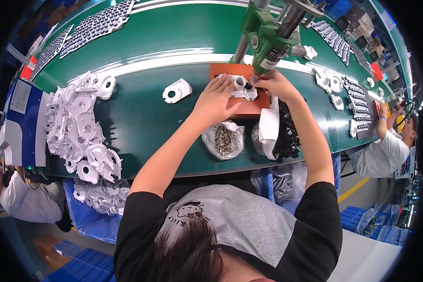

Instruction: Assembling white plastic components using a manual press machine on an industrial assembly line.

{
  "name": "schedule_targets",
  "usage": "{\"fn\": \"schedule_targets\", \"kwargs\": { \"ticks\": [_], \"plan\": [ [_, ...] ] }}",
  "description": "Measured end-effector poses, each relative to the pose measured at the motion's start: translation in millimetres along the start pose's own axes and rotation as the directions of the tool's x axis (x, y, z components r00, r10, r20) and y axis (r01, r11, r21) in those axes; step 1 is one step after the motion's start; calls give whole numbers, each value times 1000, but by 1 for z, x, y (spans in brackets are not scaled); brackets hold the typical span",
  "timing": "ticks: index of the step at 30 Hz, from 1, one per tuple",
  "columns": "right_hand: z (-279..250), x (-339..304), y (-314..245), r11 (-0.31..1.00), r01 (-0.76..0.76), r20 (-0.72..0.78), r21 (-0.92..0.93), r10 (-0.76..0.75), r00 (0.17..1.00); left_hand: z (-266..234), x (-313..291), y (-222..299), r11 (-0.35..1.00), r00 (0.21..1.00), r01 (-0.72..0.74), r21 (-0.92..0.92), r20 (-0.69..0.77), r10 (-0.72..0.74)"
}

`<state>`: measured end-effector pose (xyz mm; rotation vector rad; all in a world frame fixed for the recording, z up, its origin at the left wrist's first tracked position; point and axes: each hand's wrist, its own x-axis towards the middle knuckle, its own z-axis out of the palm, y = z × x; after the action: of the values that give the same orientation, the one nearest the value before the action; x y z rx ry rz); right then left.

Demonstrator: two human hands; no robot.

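Observation:
A white plastic housing (241, 85) lies on an orange base plate (251, 109) below the head of a green bench press (268, 49). My left hand (217, 97) rests over the housing's left end, fingers stretched flat and thumb spread. At the right end of the housing, my right hand (278, 86) pinches a small black part (248, 87) beside the round boss. The press head partly hides these fingertips. Nearer to me sit a clear bag of small metal screws (224, 140) and a heap of black parts (288, 136).
A pile of white housings (82, 124) covers the bench's left side, with a single housing (177, 90) lying apart. White paper (268, 129) stands beside the black parts. Trays of dark pieces (97, 28) lie far left. A co-worker (385, 145) sits at the right.

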<state>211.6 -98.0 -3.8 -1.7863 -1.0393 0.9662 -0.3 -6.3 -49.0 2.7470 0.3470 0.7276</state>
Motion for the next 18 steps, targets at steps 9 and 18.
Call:
{"fn": "schedule_targets", "kwargs": {
  "ticks": [9,18],
  "plan": [
    [-10,29,2,944,40,210,-328,32,977,-2,0,-2,1000,1000,-13,22,5,12],
    [-198,202,-35,690,646,174,-326,-627,759,-1,4,1,997,997,-69,39,-15,70]
  ]
}}
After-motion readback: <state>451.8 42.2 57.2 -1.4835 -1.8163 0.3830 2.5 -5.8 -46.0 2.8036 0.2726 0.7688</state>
